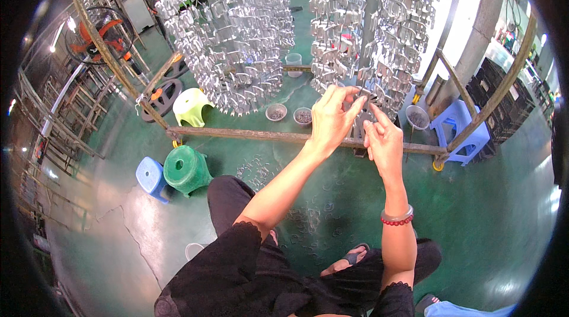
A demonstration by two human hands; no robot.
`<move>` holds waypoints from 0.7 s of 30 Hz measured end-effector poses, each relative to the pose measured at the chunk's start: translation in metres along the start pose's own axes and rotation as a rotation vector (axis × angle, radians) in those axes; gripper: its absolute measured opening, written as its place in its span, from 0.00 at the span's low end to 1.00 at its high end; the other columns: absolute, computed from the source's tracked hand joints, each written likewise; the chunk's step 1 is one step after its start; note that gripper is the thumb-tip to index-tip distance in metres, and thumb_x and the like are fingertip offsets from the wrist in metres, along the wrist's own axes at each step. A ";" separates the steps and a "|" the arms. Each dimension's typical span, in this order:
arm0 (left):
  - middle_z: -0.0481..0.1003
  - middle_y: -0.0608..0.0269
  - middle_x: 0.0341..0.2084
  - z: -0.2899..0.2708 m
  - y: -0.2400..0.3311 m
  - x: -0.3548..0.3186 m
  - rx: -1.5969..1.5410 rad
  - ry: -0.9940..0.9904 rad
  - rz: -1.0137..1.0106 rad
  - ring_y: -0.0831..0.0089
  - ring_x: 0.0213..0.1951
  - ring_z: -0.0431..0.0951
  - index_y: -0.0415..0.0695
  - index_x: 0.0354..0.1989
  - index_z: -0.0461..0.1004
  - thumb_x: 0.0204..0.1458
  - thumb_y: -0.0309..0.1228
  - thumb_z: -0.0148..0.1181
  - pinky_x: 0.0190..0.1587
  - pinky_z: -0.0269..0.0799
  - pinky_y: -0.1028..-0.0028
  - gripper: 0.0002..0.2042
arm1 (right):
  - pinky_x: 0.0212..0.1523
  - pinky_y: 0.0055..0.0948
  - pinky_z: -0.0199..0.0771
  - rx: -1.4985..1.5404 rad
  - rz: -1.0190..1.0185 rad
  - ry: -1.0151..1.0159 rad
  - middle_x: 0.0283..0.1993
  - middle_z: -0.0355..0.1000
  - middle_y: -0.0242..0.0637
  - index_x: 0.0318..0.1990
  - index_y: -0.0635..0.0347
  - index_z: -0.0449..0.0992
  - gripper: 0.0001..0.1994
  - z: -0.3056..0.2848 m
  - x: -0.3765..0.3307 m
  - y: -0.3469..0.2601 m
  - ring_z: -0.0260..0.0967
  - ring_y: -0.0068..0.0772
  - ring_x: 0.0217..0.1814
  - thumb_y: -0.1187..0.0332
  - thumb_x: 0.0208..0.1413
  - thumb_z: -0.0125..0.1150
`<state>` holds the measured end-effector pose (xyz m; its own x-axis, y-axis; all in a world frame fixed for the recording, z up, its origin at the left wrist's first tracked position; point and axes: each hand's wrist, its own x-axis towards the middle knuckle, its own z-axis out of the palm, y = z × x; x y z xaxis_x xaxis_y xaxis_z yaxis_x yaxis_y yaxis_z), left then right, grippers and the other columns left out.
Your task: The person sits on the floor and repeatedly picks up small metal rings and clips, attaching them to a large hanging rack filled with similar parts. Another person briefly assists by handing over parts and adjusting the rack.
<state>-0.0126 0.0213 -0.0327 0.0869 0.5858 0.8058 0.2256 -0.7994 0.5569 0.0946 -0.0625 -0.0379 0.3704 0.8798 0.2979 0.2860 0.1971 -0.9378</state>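
Both hands work at the lower end of the right-hand bunch of small shiny metal clips (338,32), which hang in dense rows. My left hand (329,121) is closed in a pinch, thumb and forefinger meeting beside the lowest clips. Whatever lies between those fingertips is too small to make out. Just to its right, my right hand (386,145) points its forefinger up toward the same spot, with the thumb and other fingers curled together. A small piece may be in them, but I cannot tell. Another bunch of metal clips (231,38) hangs at the left, apart from my hands.
A wheeled metal frame (249,134) surrounds the bunches. Bowls of small parts (276,112) stand beyond its lower bar. Loose metal pieces (308,216) litter the floor. Around are a green stool (186,169), blue stools (459,130), a yellow-green stool (191,107) and a fan (98,35).
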 end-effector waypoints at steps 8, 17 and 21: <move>0.77 0.59 0.25 0.012 -0.003 0.014 0.122 -0.001 -0.019 0.71 0.24 0.77 0.41 0.34 0.78 0.45 0.30 0.64 0.28 0.71 0.73 0.09 | 0.11 0.17 0.52 0.004 -0.057 0.008 0.15 0.62 0.26 0.58 0.66 0.66 0.20 -0.008 -0.003 -0.027 0.53 0.11 0.13 0.71 0.58 0.54; 0.78 0.56 0.24 -0.013 0.002 0.002 0.057 -0.047 -0.084 0.72 0.22 0.76 0.40 0.33 0.78 0.48 0.29 0.62 0.27 0.70 0.73 0.07 | 0.13 0.20 0.53 -0.050 -0.097 0.100 0.15 0.64 0.27 0.50 0.68 0.72 0.18 0.000 0.025 -0.042 0.56 0.13 0.14 0.65 0.55 0.60; 0.77 0.57 0.23 -0.016 0.001 0.002 0.067 -0.035 0.063 0.72 0.22 0.75 0.40 0.33 0.78 0.48 0.29 0.63 0.27 0.70 0.73 0.07 | 0.13 0.19 0.54 -0.069 -0.128 0.101 0.15 0.67 0.28 0.37 0.66 0.76 0.11 -0.001 0.044 -0.042 0.58 0.13 0.13 0.66 0.53 0.62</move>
<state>-0.0280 0.0191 -0.0271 0.1365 0.5396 0.8308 0.2831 -0.8249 0.4893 0.0994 -0.0326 0.0149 0.4131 0.8005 0.4342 0.3957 0.2716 -0.8773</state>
